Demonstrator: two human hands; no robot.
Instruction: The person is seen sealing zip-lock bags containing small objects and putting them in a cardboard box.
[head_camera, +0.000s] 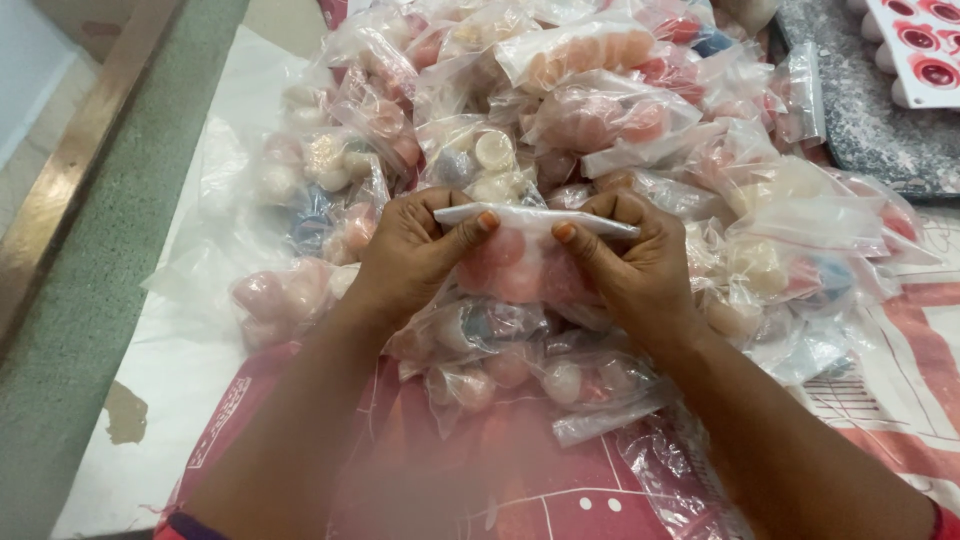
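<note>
Fingers (470, 228) of both hands pinch bag (520, 262) top.

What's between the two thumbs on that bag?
In the head view, only the bag's white sealed top strip spans between left hand and right hand.

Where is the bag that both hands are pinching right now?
In the head view, the clear bag of pink round pieces sits at centre, its top strip pinched between the left hand and right hand, just above the heap of filled bags.
</note>
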